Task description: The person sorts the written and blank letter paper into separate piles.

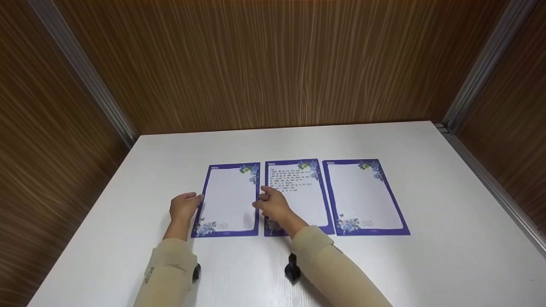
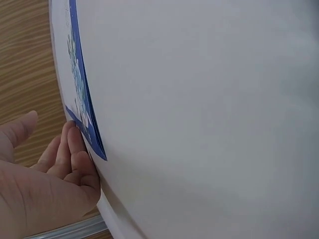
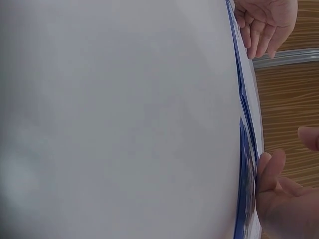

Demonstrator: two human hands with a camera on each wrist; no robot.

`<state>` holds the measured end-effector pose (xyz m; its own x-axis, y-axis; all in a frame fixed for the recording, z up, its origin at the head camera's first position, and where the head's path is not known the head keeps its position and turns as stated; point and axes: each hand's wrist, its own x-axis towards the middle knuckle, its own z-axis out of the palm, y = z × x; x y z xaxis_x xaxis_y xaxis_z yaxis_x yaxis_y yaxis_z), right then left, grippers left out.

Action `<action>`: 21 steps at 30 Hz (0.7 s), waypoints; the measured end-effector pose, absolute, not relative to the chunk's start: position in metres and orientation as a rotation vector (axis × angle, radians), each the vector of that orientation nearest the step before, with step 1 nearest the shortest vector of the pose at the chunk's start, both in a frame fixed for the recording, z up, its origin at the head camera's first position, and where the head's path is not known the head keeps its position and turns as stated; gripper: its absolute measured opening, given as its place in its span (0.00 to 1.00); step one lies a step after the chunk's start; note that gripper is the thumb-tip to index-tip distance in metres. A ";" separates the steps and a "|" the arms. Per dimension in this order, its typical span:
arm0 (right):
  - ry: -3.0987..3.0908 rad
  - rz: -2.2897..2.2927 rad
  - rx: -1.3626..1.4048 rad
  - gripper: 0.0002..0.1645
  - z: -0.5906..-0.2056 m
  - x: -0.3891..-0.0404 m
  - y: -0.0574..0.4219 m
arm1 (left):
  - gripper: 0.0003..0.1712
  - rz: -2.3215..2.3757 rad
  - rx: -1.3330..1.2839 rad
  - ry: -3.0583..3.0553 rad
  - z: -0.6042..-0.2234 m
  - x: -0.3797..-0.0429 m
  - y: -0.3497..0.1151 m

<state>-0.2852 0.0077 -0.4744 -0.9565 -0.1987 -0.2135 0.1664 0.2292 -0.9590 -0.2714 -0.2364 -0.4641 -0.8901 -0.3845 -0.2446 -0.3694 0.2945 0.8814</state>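
Three paper sheets with blue-purple borders and printed flowers lie flat on the white bench (image 1: 128, 213), side by side. The left hand (image 1: 182, 209) is at the left border of the left sheet (image 1: 230, 196); its fingers are a little bent at the edge and the thumb stands apart, so nothing is gripped. The right hand (image 1: 276, 207) is at the right border of this same sheet, above the left part of the middle sheet (image 1: 305, 209), which carries lines of writing. It is partly open, thumb apart; whether it touches paper, I cannot tell exactly. The right sheet (image 1: 367, 196) lies just beside the middle one.
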 end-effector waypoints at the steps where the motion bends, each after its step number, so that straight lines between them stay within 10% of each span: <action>1: 2.212 -1.790 -0.028 0.41 -0.474 -0.285 0.008 | 0.28 -1.710 0.737 -2.517 -0.464 -0.272 -0.236; 21: 2.589 -1.392 -0.299 0.41 -0.470 -0.283 0.008 | 0.27 -1.750 0.545 -2.604 -0.466 -0.269 -0.245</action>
